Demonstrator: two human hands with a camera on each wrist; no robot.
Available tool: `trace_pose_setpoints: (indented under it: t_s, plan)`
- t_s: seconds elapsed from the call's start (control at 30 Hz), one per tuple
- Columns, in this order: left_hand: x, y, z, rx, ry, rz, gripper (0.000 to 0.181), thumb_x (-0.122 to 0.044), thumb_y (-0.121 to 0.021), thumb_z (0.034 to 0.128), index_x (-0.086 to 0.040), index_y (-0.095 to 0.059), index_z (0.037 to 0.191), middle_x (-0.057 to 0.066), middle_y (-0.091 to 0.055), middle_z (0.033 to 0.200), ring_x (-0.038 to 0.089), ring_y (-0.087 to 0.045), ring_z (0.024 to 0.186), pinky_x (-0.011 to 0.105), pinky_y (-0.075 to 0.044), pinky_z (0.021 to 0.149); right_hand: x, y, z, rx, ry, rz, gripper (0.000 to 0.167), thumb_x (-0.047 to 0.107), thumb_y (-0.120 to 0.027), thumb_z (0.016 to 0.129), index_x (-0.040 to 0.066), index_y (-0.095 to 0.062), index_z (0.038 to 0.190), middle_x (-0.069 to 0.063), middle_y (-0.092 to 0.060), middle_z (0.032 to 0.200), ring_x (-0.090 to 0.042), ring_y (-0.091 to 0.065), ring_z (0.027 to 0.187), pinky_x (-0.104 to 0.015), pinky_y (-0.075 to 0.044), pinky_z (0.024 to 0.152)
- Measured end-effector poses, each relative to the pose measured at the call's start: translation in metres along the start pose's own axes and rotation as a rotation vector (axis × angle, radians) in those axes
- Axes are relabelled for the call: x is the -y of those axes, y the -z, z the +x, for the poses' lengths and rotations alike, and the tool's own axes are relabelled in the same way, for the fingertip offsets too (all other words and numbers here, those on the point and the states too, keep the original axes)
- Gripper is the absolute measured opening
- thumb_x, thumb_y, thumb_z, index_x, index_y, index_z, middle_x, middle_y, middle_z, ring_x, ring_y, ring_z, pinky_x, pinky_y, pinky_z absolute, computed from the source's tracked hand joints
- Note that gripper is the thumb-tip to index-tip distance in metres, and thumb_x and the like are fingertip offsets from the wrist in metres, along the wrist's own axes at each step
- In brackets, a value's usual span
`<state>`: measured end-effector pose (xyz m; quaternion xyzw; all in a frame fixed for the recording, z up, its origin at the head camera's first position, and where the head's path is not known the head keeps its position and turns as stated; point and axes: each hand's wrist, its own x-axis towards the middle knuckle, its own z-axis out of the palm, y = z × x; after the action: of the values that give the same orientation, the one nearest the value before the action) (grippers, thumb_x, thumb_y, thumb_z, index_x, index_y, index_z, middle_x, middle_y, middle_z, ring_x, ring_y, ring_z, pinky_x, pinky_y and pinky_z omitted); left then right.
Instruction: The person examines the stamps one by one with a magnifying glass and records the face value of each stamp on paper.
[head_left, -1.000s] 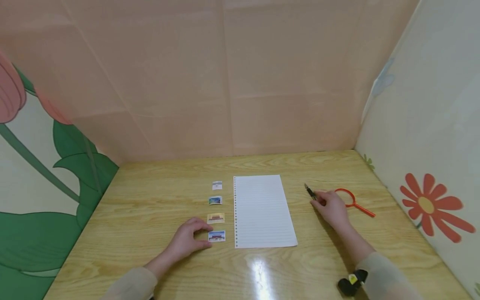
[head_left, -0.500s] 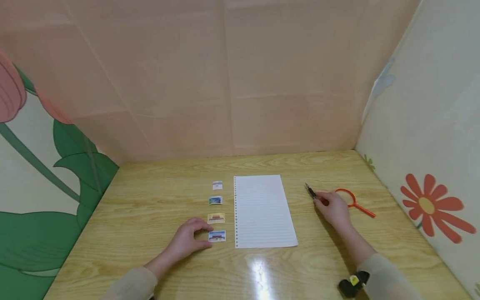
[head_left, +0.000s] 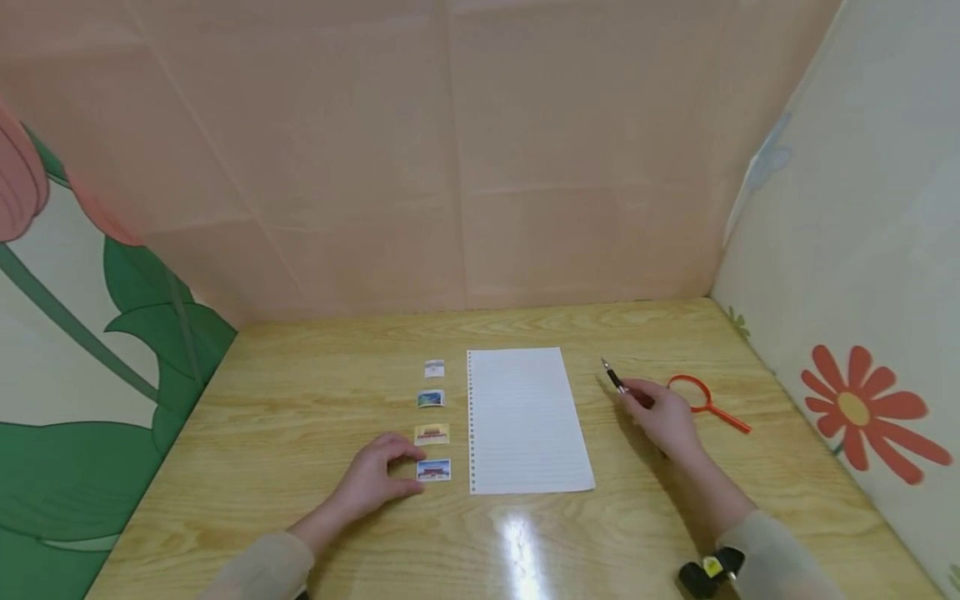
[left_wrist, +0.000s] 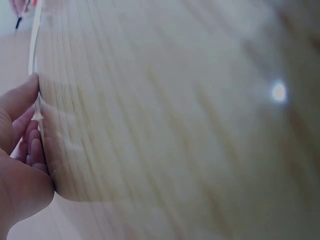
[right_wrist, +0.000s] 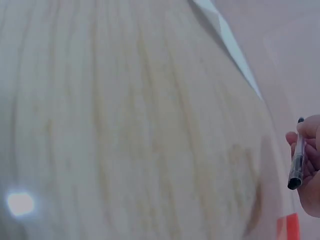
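In the head view, your right hand [head_left: 663,418] holds the pen [head_left: 613,377], its grip narrowed in a pinch between thumb and fingers. The pen slants with its tip toward the counter's far edge, in the space between the paper and the magnifier [head_left: 722,416], which lies nearer the right edge of the counter [head_left: 285,400] with its handle angled toward you. The paper [head_left: 528,421] lies flat around the middle, its holed side facing the left edge. Along that side, four stamps run in a column from the near edge toward the far one: blue stamp [head_left: 433,471], yellow stamp [head_left: 432,434], green stamp [head_left: 431,398], pale stamp [head_left: 434,368]. Your left hand [head_left: 372,477] rests at the left side of the blue stamp, its grip fairly wide, thumb and forefinger apart; you can't tell if they touch it.

In your left wrist view, the thumb and fingers are low on the counter, and the stamps can't be made out.

In your right wrist view, the pen's blunt dark end points back past your palm, and the magnifier's red handle end shows below.
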<state>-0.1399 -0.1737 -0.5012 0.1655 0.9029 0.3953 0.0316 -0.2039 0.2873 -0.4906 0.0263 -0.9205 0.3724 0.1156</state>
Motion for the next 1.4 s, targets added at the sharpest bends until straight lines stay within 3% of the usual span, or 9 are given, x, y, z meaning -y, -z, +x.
trace_pose_setpoints:
  t_s: [0.23,0.57,0.77,0.9,1.17,1.3,1.4]
  plan:
    - [0.0,0.0,0.0,-0.003,-0.005,0.001,0.036,-0.023,-0.09,0.072,-0.017,-0.075,0.104,-0.007,-0.061,0.108,0.019,-0.058,0.105,0.047,-0.046,0.098,0.013,0.001,-0.001,0.036,0.033,0.055,0.03,0.015,-0.069,0.094,0.004,-0.068,0.122,-0.01,-0.072,0.095,-0.015,-0.061,0.078,-0.023,-0.05,0.059]
    - [0.0,-0.001,0.0,-0.007,-0.005,-0.014,0.036,-0.02,-0.09,0.0706,-0.017,-0.075,0.103,-0.01,-0.061,0.106,0.018,-0.059,0.104,0.044,-0.046,0.098,0.025,-0.003,-0.004,0.154,0.089,0.245,0.03,0.011,-0.061,0.099,0.002,-0.065,0.127,-0.018,-0.069,0.11,-0.014,-0.063,0.088,-0.02,-0.053,0.067]
    - [0.001,-0.001,0.0,0.0,0.005,-0.02,0.036,-0.021,-0.09,0.0713,-0.018,-0.075,0.103,-0.01,-0.061,0.107,0.018,-0.058,0.105,0.045,-0.046,0.098,0.028,-0.007,-0.004,0.206,0.022,0.423,0.034,0.016,-0.06,0.101,0.001,-0.062,0.131,-0.023,-0.067,0.116,-0.018,-0.064,0.085,-0.022,-0.054,0.067]
    - [0.0,-0.001,0.0,0.004,0.011,-0.015,0.036,-0.021,-0.09,0.0715,-0.018,-0.075,0.104,-0.009,-0.061,0.107,0.018,-0.058,0.105,0.045,-0.046,0.098,0.033,-0.01,-0.004,0.222,0.019,0.566,0.038,0.016,-0.055,0.103,-0.006,-0.057,0.134,-0.023,-0.067,0.116,-0.017,-0.066,0.091,-0.022,-0.054,0.073]
    - [-0.005,0.002,0.002,0.011,0.015,-0.011,0.036,-0.022,-0.09,0.0708,-0.015,-0.075,0.103,-0.007,-0.062,0.105,0.019,-0.059,0.103,0.044,-0.047,0.096,0.037,-0.014,-0.004,0.254,0.021,0.837,0.038,0.0,-0.055,0.1,-0.014,-0.05,0.134,-0.003,-0.072,0.107,-0.008,-0.068,0.094,-0.027,-0.055,0.084]
    - [-0.014,0.002,0.002,-0.036,-0.008,-0.012,0.034,-0.02,-0.089,0.0717,-0.013,-0.075,0.102,-0.006,-0.065,0.102,0.017,-0.06,0.098,0.041,-0.049,0.092,0.041,-0.015,-0.004,0.239,0.036,0.841,0.04,-0.002,-0.057,0.098,-0.019,-0.047,0.133,0.0,-0.07,0.103,-0.009,-0.067,0.093,-0.031,-0.056,0.086]
    - [-0.025,-0.003,0.004,-0.086,-0.109,0.007,0.032,-0.015,-0.089,0.0724,-0.009,-0.075,0.101,-0.002,-0.068,0.098,0.019,-0.062,0.093,0.038,-0.051,0.086,0.044,-0.015,-0.004,0.198,0.046,0.757,0.04,0.005,-0.061,0.098,-0.017,-0.051,0.13,0.003,-0.069,0.098,-0.009,-0.067,0.09,-0.03,-0.057,0.082]
